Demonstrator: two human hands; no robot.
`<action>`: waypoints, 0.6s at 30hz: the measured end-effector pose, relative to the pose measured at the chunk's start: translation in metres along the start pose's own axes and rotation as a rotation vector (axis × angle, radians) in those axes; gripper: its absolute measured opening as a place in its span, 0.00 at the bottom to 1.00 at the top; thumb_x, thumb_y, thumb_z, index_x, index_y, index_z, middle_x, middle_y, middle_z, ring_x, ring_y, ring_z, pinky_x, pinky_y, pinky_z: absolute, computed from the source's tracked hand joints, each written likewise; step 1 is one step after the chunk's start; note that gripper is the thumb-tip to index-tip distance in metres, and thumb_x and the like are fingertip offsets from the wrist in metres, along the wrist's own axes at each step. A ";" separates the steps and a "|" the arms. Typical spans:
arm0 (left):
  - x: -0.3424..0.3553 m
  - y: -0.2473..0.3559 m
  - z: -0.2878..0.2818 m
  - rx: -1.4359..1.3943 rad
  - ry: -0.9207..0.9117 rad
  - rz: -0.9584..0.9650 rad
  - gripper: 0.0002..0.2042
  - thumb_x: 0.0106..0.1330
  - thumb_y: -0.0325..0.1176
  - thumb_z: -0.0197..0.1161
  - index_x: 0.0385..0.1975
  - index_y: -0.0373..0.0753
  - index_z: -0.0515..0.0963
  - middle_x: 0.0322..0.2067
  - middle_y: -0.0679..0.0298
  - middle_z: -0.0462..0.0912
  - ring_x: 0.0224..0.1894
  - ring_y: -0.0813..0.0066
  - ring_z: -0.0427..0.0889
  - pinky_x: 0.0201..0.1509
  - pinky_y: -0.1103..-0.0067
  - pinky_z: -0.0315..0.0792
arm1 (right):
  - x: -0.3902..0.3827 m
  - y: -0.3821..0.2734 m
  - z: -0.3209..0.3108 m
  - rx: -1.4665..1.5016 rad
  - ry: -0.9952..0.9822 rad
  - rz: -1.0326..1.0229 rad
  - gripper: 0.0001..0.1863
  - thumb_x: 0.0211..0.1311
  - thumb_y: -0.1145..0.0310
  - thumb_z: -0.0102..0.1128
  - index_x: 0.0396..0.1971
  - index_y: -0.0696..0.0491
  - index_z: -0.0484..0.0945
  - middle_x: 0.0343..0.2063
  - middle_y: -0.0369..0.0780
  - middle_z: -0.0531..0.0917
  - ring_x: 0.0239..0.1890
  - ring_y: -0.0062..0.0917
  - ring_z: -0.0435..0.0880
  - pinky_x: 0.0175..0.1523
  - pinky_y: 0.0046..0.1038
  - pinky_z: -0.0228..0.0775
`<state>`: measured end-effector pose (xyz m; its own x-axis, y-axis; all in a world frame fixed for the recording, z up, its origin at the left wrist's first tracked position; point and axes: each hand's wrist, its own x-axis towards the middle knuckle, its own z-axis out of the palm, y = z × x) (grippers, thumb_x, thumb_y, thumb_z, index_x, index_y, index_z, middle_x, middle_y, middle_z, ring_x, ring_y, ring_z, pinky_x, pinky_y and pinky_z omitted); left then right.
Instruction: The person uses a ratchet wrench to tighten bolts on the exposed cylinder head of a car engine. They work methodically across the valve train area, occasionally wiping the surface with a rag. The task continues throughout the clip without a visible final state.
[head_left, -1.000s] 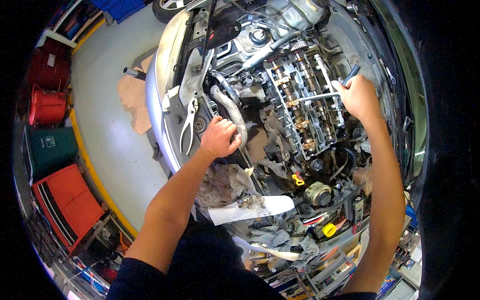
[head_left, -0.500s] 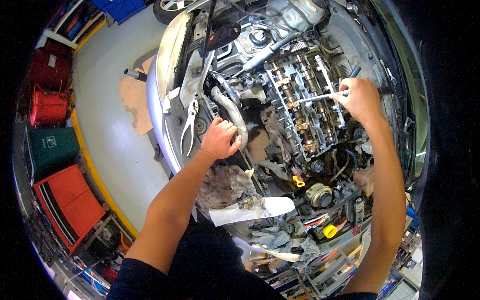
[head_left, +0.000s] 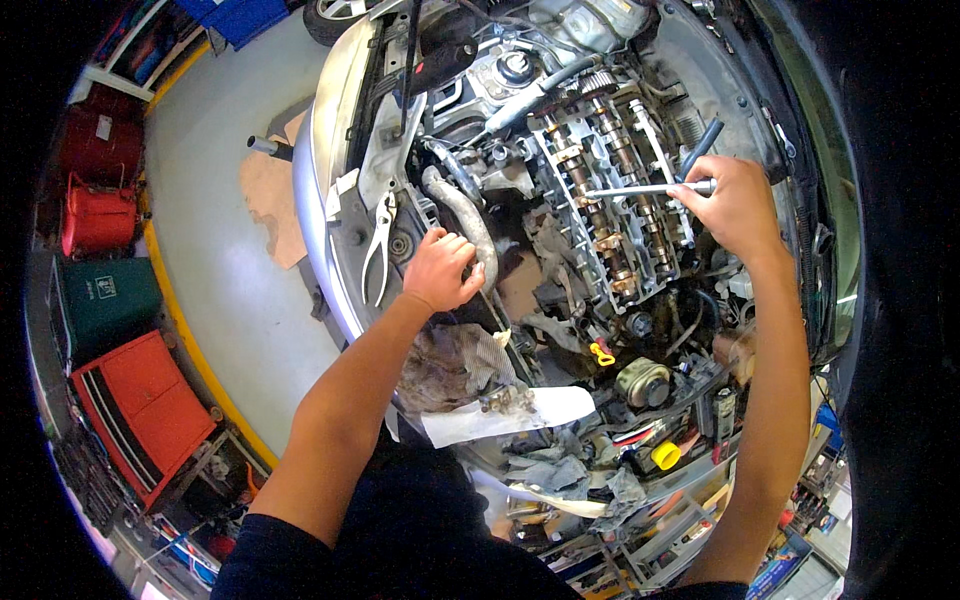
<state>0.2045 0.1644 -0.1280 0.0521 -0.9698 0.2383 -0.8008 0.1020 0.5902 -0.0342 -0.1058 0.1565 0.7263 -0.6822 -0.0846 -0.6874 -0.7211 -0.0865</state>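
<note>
My right hand [head_left: 735, 205] is closed around a ratchet wrench with a dark handle [head_left: 702, 145] and a long silver extension [head_left: 645, 189]. The extension's tip reaches over the two camshafts [head_left: 605, 240] in the uncovered cylinder head of a car engine. My left hand [head_left: 440, 270] leans on the front of the engine bay beside a grey hose [head_left: 470, 225]. Its fingers are curled, and its palm is hidden. Next to this hand lies a pair of slip-joint pliers [head_left: 380, 240] with grey handles.
A brown rag [head_left: 455, 370] and white paper [head_left: 470, 425] with small dirty parts lie on the car's front edge. Nearby are a yellow dipstick handle [head_left: 602, 352], a yellow cap [head_left: 666, 456] and a round metal canister [head_left: 642, 384]. On the left stand a green bin [head_left: 110, 295] and a red cabinet [head_left: 145, 415].
The extension has swung a little, its tip shifting up and left over the camshafts, and more of the dark handle shows. My left hand has hardly moved.
</note>
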 end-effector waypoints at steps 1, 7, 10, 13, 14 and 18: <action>0.000 -0.001 0.000 -0.001 -0.001 -0.003 0.12 0.64 0.41 0.65 0.25 0.39 0.76 0.28 0.57 0.79 0.37 0.56 0.80 0.56 0.63 0.70 | 0.000 0.000 0.002 -0.009 0.002 0.005 0.15 0.58 0.61 0.81 0.29 0.58 0.88 0.26 0.48 0.88 0.29 0.41 0.88 0.37 0.39 0.75; 0.000 0.000 0.001 -0.012 -0.009 -0.013 0.12 0.64 0.41 0.65 0.25 0.40 0.76 0.28 0.58 0.79 0.37 0.57 0.80 0.56 0.63 0.70 | -0.002 0.002 0.012 -0.019 -0.034 0.085 0.17 0.57 0.55 0.81 0.28 0.55 0.88 0.27 0.48 0.89 0.31 0.44 0.89 0.40 0.43 0.78; 0.000 -0.001 0.001 0.006 -0.009 -0.011 0.12 0.64 0.41 0.65 0.25 0.40 0.76 0.28 0.57 0.79 0.37 0.57 0.80 0.56 0.63 0.70 | -0.003 -0.001 0.017 -0.013 -0.024 0.087 0.16 0.58 0.58 0.81 0.29 0.57 0.89 0.25 0.50 0.88 0.29 0.43 0.89 0.38 0.41 0.76; -0.002 -0.001 0.001 0.006 -0.007 -0.015 0.12 0.64 0.41 0.65 0.25 0.40 0.76 0.28 0.57 0.79 0.37 0.57 0.80 0.56 0.63 0.70 | -0.002 -0.007 0.019 -0.032 -0.043 0.105 0.17 0.58 0.56 0.81 0.29 0.56 0.88 0.26 0.48 0.89 0.31 0.44 0.89 0.39 0.42 0.77; -0.002 -0.001 0.001 0.009 -0.011 -0.016 0.12 0.64 0.41 0.65 0.25 0.40 0.76 0.28 0.57 0.79 0.37 0.57 0.80 0.56 0.63 0.70 | 0.000 -0.008 0.019 -0.048 -0.058 0.104 0.17 0.57 0.55 0.81 0.29 0.55 0.88 0.27 0.47 0.89 0.33 0.44 0.89 0.41 0.43 0.78; 0.000 -0.001 0.000 -0.001 -0.022 -0.010 0.12 0.64 0.41 0.65 0.26 0.40 0.76 0.28 0.57 0.79 0.37 0.57 0.80 0.57 0.63 0.70 | 0.004 -0.003 0.015 -0.276 -0.057 -0.239 0.16 0.56 0.55 0.80 0.28 0.51 0.85 0.31 0.41 0.87 0.40 0.39 0.87 0.50 0.39 0.77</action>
<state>0.2054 0.1637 -0.1291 0.0470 -0.9756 0.2147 -0.7998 0.0920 0.5931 -0.0297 -0.1047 0.1413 0.8595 -0.4885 -0.1501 -0.4664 -0.8699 0.1603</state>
